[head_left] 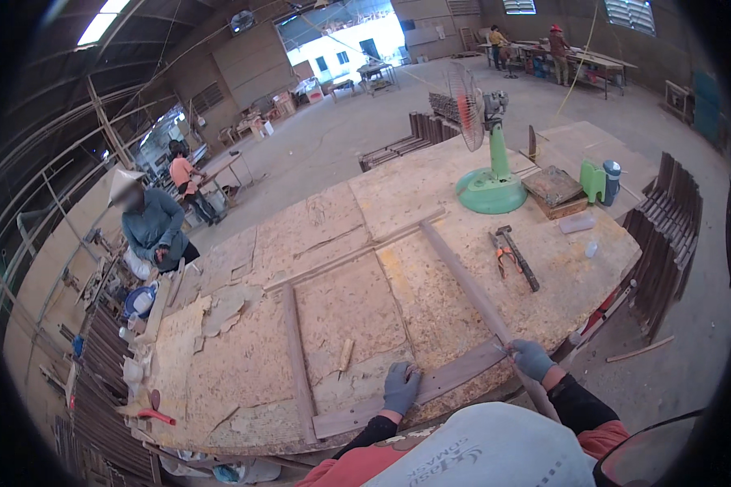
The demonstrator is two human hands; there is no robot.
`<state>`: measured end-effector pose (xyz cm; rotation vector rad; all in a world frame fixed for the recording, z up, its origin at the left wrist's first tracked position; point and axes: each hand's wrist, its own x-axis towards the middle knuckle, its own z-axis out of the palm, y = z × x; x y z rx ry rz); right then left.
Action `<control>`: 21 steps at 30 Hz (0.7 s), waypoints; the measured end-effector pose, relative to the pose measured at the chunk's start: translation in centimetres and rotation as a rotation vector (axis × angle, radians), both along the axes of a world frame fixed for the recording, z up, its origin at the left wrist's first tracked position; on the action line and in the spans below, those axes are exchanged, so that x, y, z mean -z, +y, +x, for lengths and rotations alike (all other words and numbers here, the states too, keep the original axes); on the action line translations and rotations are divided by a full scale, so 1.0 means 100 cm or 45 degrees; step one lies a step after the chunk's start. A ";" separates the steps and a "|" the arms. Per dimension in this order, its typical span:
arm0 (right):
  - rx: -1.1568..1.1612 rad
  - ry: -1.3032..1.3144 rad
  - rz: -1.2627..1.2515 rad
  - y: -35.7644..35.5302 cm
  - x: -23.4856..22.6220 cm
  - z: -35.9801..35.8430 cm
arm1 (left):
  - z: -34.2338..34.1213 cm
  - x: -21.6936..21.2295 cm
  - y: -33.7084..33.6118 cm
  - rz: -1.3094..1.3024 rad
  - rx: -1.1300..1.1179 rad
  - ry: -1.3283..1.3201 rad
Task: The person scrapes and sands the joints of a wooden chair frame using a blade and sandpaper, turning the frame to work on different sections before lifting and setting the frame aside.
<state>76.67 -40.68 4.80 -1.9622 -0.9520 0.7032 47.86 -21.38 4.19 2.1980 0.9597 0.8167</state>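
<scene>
My left hand (401, 386) in its grey glove lies flat and open on a dark wooden board (414, 393), pressing down on it without gripping. My right hand (533, 359), gloved too, is curled around something small where that board meets a long wooden bar (471, 286); I cannot tell what it pinches. The board lies along the near edge of the big chipboard table (244, 365). The long bar runs away from my right hand toward the far side. Another dark bar (297, 357) lies to the left, touching the board's left end.

A small wooden peg (346, 355) rests between the bars. Farther off are pliers (504, 258) with orange handles beside a hammer (518, 258). A green fan (489, 154) stands on the table, with a shallow wooden box (554, 191) just beside it; I cannot tell what is inside. A green jug (592, 181) and a dark flask (612, 180) stand next to it, closed. A person in blue (153, 229) sits at the far left.
</scene>
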 end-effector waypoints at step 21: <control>-0.099 0.184 -0.014 0.000 0.008 0.009 | -0.003 -0.005 -0.008 -0.020 -0.134 -0.001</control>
